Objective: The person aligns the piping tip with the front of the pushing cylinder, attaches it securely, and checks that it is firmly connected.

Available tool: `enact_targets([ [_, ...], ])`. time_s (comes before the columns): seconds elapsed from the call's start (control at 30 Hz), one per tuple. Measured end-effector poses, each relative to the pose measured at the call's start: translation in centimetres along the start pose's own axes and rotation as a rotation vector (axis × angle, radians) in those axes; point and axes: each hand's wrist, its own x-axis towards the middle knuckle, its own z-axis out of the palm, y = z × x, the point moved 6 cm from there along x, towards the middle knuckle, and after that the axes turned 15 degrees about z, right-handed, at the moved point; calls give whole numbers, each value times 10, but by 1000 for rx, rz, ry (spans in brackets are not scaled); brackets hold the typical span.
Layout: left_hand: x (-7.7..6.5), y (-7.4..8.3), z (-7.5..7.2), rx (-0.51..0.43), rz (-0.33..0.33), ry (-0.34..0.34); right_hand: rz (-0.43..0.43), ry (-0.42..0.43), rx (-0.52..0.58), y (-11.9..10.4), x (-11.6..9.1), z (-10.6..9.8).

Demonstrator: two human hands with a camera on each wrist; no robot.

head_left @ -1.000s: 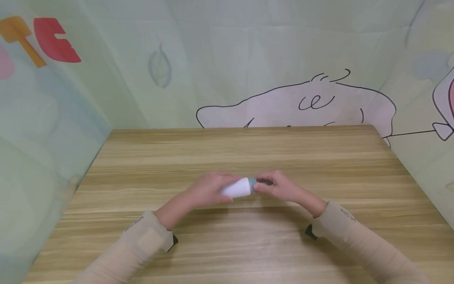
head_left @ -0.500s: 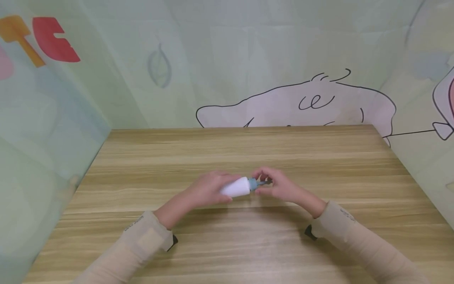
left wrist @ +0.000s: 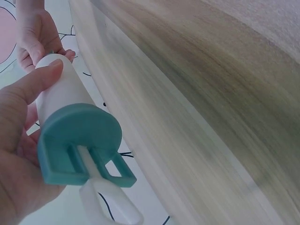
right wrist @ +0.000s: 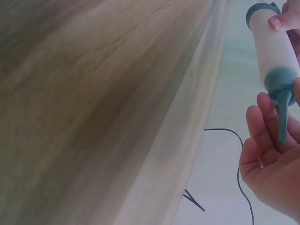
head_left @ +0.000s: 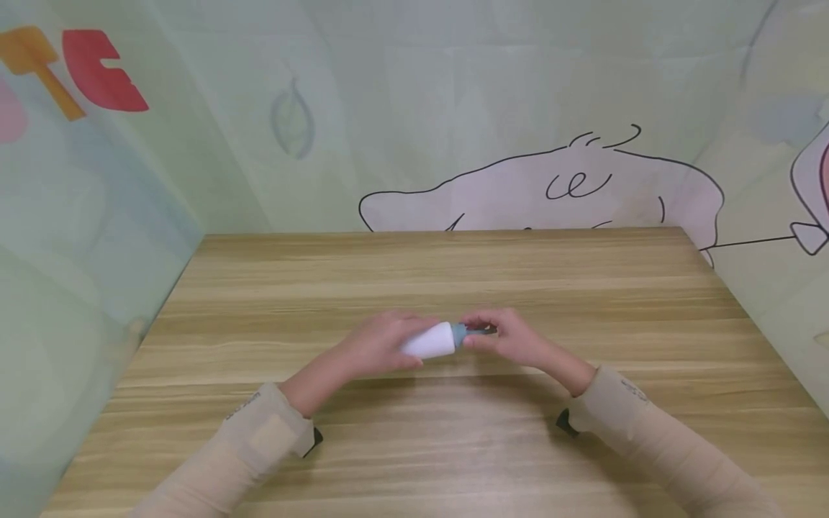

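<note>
A white icing syringe is held sideways above the table, its nozzle end pointing right. My left hand grips the white barrel, thumb on one side and fingers on the other. In the left wrist view the teal end cap has side loops, and a white plunger handle sticks out of it. My right hand pinches the teal collar at the other end with its fingertips. A slim teal nozzle runs from the collar toward the right palm.
Below the hands spreads a wood-grain table. A printed cloth backdrop with cartoon drawings stands along its back and both sides. Both forearms wear beige sleeves.
The right fingers spread off the collar half a second ago, baring the nozzle, and have closed in on the collar again. The left hand and barrel stay almost still.
</note>
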Motion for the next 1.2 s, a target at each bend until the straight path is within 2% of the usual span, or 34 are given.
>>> enact_targets([
  [0.2,0,-1,0,5,6,13,-33,4,-11,-3,0,0],
  [0.4,0,0,-1,15,27,30,-76,16,29,-7,-1,0],
  [0.77,1,3,-3,32,48,46,-10,-19,6,-7,-2,-2],
  [0.97,1,1,-2,36,46,53,-25,7,-40,-8,-1,-4],
  [1.2,2,0,-2,41,58,65,-84,32,-9,-11,-1,-4],
])
